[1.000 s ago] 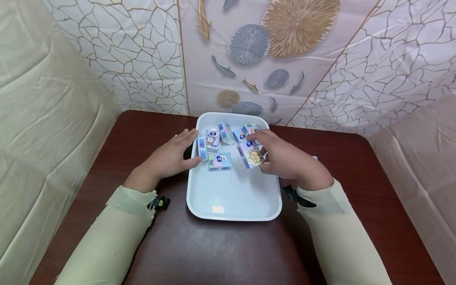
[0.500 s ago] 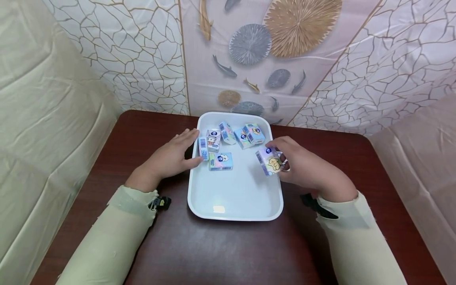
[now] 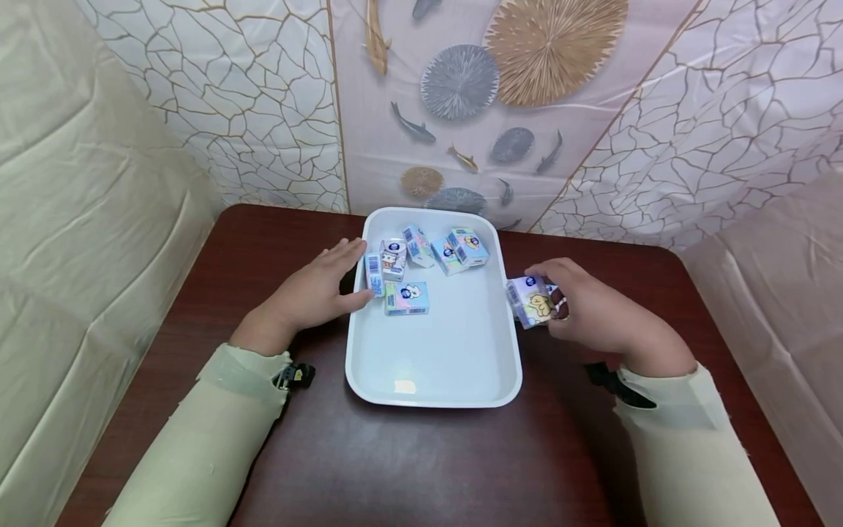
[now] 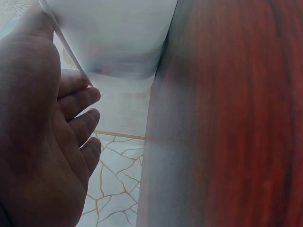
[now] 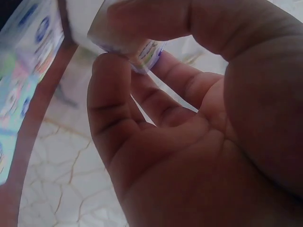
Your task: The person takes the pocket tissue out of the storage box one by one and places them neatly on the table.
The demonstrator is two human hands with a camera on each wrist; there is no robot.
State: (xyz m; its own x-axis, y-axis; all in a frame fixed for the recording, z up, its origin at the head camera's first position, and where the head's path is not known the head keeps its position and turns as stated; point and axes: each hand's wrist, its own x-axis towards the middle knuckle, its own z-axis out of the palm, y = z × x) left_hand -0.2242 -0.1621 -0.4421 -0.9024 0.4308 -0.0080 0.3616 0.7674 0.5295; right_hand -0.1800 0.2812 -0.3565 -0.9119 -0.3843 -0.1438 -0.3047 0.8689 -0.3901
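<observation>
A white tray (image 3: 435, 369) stands on the dark table, with several small printed cardboard boxes in its far half. My left hand (image 3: 316, 289) rests at the tray's left rim, fingers extended and thumb over the edge, beside a box standing on edge (image 3: 374, 274). In the left wrist view, the left hand (image 4: 52, 137) has its fingertips along the rim. My right hand (image 3: 593, 311) pinches a purple box with a yellow bear (image 3: 529, 298) just past the right rim. Thumb and fingers of the right hand (image 5: 189, 146) surround that box in the right wrist view.
Other printed boxes (image 5: 28, 71) lie on the table right of the tray, mostly hidden by the right hand in the head view. Inside the tray, a blue box (image 3: 406, 298) lies nearest, and two overlapping boxes (image 3: 469, 247) lie far right. A patterned cloth (image 3: 276, 110) hangs behind.
My right hand has carried the purple bear box rightward from above the tray to beyond its right rim. The left hand and the boxes in the tray stay put.
</observation>
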